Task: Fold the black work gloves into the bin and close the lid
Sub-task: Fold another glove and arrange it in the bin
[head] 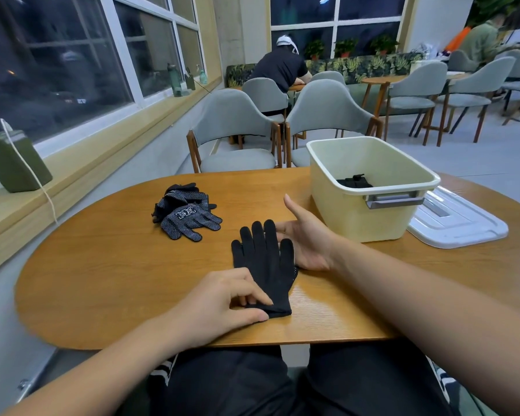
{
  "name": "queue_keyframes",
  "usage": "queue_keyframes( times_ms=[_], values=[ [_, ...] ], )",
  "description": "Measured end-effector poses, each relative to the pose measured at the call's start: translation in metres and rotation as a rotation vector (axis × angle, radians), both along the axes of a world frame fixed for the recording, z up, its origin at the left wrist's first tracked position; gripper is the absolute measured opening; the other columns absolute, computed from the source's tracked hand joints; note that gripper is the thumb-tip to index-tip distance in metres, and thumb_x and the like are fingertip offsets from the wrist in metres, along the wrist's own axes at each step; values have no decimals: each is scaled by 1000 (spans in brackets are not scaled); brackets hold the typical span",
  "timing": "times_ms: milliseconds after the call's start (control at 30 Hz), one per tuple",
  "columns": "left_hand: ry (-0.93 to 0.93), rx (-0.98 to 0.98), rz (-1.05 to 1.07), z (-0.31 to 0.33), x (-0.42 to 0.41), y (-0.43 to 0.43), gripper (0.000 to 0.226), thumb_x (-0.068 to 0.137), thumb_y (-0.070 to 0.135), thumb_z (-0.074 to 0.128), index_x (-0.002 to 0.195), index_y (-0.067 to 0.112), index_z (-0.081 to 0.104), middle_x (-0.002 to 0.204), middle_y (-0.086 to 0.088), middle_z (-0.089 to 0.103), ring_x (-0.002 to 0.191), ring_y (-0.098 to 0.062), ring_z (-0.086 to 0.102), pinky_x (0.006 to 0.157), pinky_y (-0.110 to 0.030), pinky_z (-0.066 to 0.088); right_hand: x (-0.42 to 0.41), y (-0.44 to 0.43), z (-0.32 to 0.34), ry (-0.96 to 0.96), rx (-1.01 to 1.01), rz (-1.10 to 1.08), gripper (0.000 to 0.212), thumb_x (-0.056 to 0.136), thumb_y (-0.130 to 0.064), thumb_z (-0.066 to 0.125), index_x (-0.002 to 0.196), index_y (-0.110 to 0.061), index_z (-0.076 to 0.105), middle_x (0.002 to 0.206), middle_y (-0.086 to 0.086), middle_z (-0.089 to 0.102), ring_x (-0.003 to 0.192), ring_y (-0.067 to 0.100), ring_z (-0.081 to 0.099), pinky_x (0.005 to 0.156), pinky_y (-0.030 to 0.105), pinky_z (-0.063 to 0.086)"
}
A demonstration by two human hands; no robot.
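One black work glove (266,265) lies flat on the wooden table (102,265), fingers pointing away from me. My left hand (222,301) pinches its cuff at the near end. My right hand (308,238) lies palm up with straight fingers slid under the glove's fingers, thumb raised. A pile of black dotted gloves (185,213) sits further back on the left. The cream bin (370,187) stands open at the right, with a folded black glove (354,181) on its bottom. Its white lid (460,223) lies flat on the table to the bin's right.
Grey chairs (234,130) stand behind the table's far edge. A green box (15,160) with a white cable sits on the window ledge at the left. A person sits at another table in the background.
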State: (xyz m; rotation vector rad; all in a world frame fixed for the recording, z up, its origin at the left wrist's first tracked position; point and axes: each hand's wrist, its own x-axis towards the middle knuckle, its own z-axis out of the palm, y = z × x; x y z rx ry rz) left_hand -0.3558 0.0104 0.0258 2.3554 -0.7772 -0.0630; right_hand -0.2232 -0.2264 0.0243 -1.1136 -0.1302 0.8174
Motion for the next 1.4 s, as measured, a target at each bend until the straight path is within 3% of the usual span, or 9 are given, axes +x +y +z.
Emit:
queue_keyframes(
  times_ms=[233, 367, 467, 600, 867, 1000, 1200, 1400],
  values=[
    [-1, -70, 13, -5, -1, 3, 26, 86, 40, 90, 111, 37, 82, 103, 17, 67, 99, -14, 69, 84, -24, 56, 3, -5, 4, -144, -40, -322, 80, 103, -71, 50, 142, -3, 61, 135, 23, 71, 125, 37, 72, 110, 49, 56],
    [-8, -70, 10, -8, -3, 3, 25, 86, 38, 91, 108, 36, 81, 102, 15, 67, 96, -15, 68, 82, -25, 56, -7, -15, 3, -448, -340, -391, 53, 110, -58, 47, 133, -15, 68, 128, 10, 74, 120, 29, 73, 104, 45, 60],
    [-4, -79, 21, -8, -4, 1, 22, 86, 33, 91, 106, 35, 81, 100, 16, 67, 94, -15, 68, 81, -22, 55, -26, -28, -3, -759, -594, -381, 24, 109, -35, 62, 130, -26, 69, 119, -2, 73, 102, 14, 74, 96, 37, 63],
    [12, -97, 35, -8, -5, -1, 23, 85, 29, 92, 105, 35, 82, 97, 14, 68, 91, -16, 68, 80, -21, 54, -44, -39, -15, -961, -788, -353, 26, 101, -23, 73, 125, -31, 69, 102, -8, 71, 82, 4, 65, 76, 21, 56],
    [20, -46, 15, -8, -6, 0, 16, 90, 32, 88, 105, 36, 83, 100, 16, 69, 95, -13, 70, 82, -25, 57, -43, -44, -21, -964, -814, -326, 32, 91, -27, 86, 120, -31, 73, 98, -9, 75, 88, 4, 65, 81, 17, 50],
    [48, -25, 4, 2, -3, -2, 10, 93, 38, 84, 103, 37, 84, 98, 16, 73, 92, -14, 70, 80, -24, 57, -42, -41, -18, -929, -761, -341, 30, 92, -14, 83, 118, -26, 74, 92, -4, 78, 80, 3, 63, 77, 17, 49],
    [-20, 59, -36, 4, 1, -12, 23, 88, 45, 87, 108, 37, 80, 93, 15, 67, 89, -14, 64, 77, -25, 55, -48, -46, -16, -904, -665, -405, 24, 98, -9, 77, 117, -23, 74, 94, 3, 78, 76, 6, 61, 75, 18, 51],
    [-47, 17, -46, 2, 1, -17, 8, 93, 34, 84, 100, 35, 82, 93, 14, 69, 91, -14, 67, 77, -26, 55, -46, -47, -22, -934, -792, -399, 28, 97, -13, 76, 119, -29, 70, 91, -7, 78, 84, 9, 68, 84, 23, 54]
  ],
)
